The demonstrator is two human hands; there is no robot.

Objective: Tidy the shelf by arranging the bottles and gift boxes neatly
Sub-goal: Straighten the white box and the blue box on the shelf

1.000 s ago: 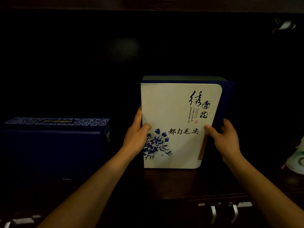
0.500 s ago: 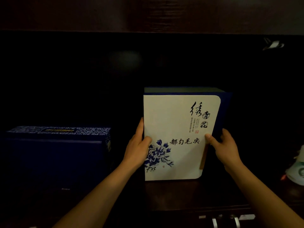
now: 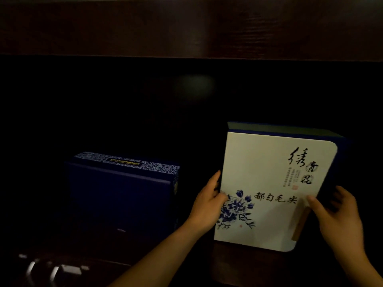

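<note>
A white gift box [image 3: 267, 175] with blue flowers, black calligraphy and dark blue sides stands upright on the dark wooden shelf [image 3: 244, 264], tilted slightly to the right. My left hand [image 3: 207, 204] grips its left edge, thumb on the front face. My right hand [image 3: 335, 214] grips its right edge, thumb on the front near a tan strap. A dark blue gift box [image 3: 122, 195] with a patterned blue-and-white top stands on the shelf to the left, apart from the white box.
The shelf recess behind the boxes is very dark. A wooden board [image 3: 186, 27] runs overhead. Metal handles [image 3: 53, 270] glint below the shelf edge at the lower left.
The view has swung left and upward, so both boxes now sit further right in frame. The white box leans a little more to the right. Both hands keep their grip.
</note>
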